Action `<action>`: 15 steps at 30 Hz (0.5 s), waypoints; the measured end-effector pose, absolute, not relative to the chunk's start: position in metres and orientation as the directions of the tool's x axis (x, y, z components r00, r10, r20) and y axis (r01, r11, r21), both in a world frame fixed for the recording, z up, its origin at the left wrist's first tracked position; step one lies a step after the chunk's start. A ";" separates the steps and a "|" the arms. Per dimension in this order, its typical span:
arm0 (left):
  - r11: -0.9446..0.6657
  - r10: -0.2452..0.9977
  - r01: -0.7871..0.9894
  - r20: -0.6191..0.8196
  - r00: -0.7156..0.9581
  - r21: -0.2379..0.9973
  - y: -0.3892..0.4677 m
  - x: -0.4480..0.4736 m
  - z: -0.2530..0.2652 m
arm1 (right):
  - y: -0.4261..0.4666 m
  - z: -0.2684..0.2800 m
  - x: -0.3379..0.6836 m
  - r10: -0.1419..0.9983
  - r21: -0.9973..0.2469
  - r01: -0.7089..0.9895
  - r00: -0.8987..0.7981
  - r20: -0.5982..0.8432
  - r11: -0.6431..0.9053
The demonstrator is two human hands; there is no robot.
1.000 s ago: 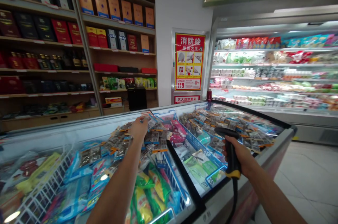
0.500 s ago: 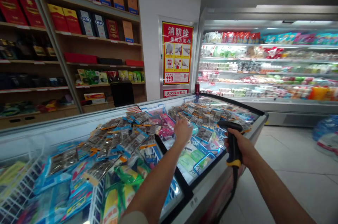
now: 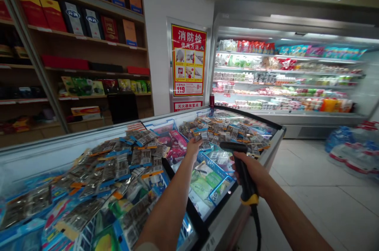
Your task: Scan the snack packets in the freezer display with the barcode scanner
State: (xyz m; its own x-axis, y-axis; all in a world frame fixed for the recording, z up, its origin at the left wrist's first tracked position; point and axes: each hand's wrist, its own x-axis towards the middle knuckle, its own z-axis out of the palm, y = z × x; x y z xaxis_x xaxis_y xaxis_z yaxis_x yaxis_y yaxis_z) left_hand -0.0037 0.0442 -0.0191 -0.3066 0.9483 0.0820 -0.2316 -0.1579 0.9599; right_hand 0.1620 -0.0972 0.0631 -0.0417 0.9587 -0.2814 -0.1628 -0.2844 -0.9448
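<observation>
My right hand (image 3: 253,172) is wrapped round the grip of a black barcode scanner (image 3: 244,176) with a yellow collar and a cable hanging from its base. The scanner's head faces left, above the front rim of the freezer. My left hand (image 3: 193,148) reaches over the glass to the far pile, its fingers closed at the edge of a small flat packet (image 3: 202,134); the fingertips are partly hidden. Many similar clear-and-brown packets (image 3: 115,164) with blue or orange ends are heaped on the chest freezer's left part, with more in a far pile (image 3: 237,130).
The chest freezer's black-edged frame (image 3: 177,184) crosses below my left forearm. Frozen bags in baskets show through the glass. Boxed goods fill the shelves (image 3: 89,40) at left. A lit chiller (image 3: 296,115) stands behind, and wrapped bottles (image 3: 343,144) sit on the floor at right.
The view has turned to the right, bringing more of the floor bottles in. My left hand stays over the far packets, and the scanner is still in my right hand.
</observation>
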 end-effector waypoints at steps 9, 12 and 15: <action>-0.203 0.919 -0.368 0.046 -0.392 0.907 0.054 -0.023 -0.021 | -0.109 0.064 0.132 0.957 -0.961 -0.063 -0.125 -0.261 -0.270; -0.234 0.917 -0.354 0.084 -0.391 0.905 0.055 -0.023 -0.019 | -0.113 0.065 0.130 0.946 -0.947 -0.084 -0.126 -0.299 -0.311; -0.256 0.898 -0.303 0.110 -0.425 0.918 0.055 -0.024 -0.018 | -0.114 0.066 0.129 0.933 -0.930 -0.103 -0.124 -0.338 -0.351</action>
State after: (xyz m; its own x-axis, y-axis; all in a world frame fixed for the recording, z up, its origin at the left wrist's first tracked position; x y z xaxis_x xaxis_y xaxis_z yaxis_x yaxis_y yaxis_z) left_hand -0.0241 0.0550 -0.0183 -0.4249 0.8985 0.1103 -0.3029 -0.2559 0.9180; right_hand 0.1290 -0.1144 0.0662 -0.1244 0.9327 -0.3384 -0.1035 -0.3514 -0.9305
